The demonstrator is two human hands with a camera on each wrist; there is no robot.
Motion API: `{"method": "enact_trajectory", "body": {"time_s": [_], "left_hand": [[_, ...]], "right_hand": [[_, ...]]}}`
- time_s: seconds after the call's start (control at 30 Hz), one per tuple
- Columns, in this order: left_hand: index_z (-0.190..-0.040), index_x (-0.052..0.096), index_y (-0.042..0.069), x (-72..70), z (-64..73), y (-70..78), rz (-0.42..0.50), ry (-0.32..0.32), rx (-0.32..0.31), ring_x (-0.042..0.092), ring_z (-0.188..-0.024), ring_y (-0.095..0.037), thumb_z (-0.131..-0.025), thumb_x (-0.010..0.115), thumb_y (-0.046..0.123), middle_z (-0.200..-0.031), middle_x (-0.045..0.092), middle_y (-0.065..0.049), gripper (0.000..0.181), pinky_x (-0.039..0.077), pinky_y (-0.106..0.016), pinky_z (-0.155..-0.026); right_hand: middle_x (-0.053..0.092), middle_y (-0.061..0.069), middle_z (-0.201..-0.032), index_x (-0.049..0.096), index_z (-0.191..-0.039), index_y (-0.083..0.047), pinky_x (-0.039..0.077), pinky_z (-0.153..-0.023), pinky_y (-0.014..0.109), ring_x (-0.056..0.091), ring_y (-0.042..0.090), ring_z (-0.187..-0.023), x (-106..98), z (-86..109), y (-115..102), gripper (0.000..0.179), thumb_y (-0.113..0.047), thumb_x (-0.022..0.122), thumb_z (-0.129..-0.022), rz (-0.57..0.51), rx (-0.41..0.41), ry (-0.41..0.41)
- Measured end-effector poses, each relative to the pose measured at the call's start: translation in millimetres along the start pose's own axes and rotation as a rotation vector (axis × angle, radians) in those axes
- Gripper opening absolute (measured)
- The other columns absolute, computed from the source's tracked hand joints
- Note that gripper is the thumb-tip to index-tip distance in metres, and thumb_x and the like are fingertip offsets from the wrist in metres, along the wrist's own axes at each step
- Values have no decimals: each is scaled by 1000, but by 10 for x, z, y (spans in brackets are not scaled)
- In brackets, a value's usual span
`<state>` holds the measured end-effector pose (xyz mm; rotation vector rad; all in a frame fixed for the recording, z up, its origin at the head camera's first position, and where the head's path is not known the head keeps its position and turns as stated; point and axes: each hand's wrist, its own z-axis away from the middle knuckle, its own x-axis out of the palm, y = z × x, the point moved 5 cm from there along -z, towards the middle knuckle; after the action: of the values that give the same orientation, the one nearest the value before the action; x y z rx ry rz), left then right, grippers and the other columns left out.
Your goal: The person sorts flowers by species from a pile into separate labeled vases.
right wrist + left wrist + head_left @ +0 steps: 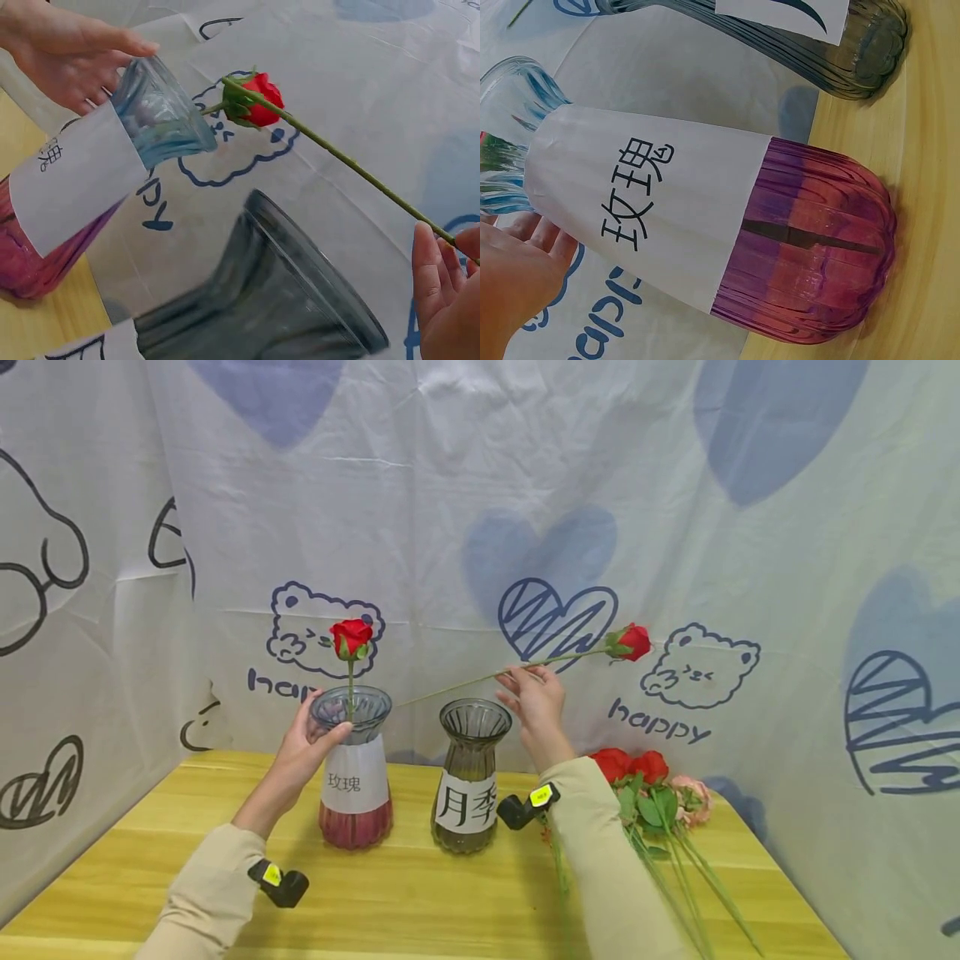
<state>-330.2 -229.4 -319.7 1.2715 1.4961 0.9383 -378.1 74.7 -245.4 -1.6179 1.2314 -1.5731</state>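
My left hand (311,739) grips the neck of a blue-and-pink glass vase (356,827) that bears a white paper label. One red rose (352,637) stands upright in this vase. Up and to the right, my right hand (536,697) pinches the thin green stem of another red rose (633,643). This stem (337,154) runs nearly level, its bloom to the right and its cut end pointing left toward the labelled vase's rim. Below it stands a grey glass vase (472,727) with its own paper label, its mouth close under the right hand.
On the right of the wooden table (420,902) lie several flowers, with red blooms (649,767), a pink bloom (690,800) and long green stems (716,877) reaching the front. A printed cloth (420,527) hangs behind the table.
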Motion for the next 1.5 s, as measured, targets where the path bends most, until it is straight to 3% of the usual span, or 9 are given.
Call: {"method": "enact_trajectory", "body": {"time_s": [0.23,0.5,0.6,0.8,1.07,1.3,1.5], "left_hand": [[-156,-7,17,9,19,16,1,2,6,18,-141,-44,-96,56,29,-154,15,-29,88,17,-59,-110],[-156,-6,17,10,18,23,-6,6,-2,18,-141,-43,-95,57,30,-155,15,-29,88,17,-59,-110],[-156,-6,16,14,15,18,-4,6,-1,18,-141,-43,-95,57,30,-154,16,-29,88,17,-59,-110],[-156,-6,16,12,10,4,4,4,5,19,-141,-43,-96,57,29,-154,16,-30,88,18,-57,-111],[-156,-7,17,9,12,-7,16,6,2,19,-141,-43,-96,57,29,-154,16,-29,88,18,-57,-111],[-156,-5,14,11,5,6,18,14,15,20,-141,-41,-95,57,27,-154,18,-29,88,18,-55,-112],[-155,-4,13,9,3,5,34,23,16,21,-140,-41,-95,57,26,-153,19,-29,87,18,-53,-112]], "right_hand": [[59,28,-119,50,-107,3,54,-57,20,68,12,-76,157,25,80,15,0,57,-95,14,-10,-6],[65,20,-96,50,-100,3,53,-52,20,67,10,-65,299,-5,135,14,5,61,-90,50,-66,8],[64,21,-98,51,-100,4,54,-53,21,68,14,-68,358,7,145,14,3,61,-91,92,-83,5],[65,20,-99,53,-104,6,55,-57,24,71,24,-80,525,67,129,16,-1,61,-93,206,-142,-21],[66,17,-96,55,-104,6,56,-60,27,70,25,-80,763,147,139,15,-2,61,-93,327,-222,-95],[66,16,-95,57,-103,5,55,-57,26,69,24,-79,917,204,179,11,-2,59,-94,487,-338,-152],[69,15,-90,60,-100,5,51,-55,21,69,22,-73,1206,319,199,9,-3,58,-95,692,-471,-227]]}}
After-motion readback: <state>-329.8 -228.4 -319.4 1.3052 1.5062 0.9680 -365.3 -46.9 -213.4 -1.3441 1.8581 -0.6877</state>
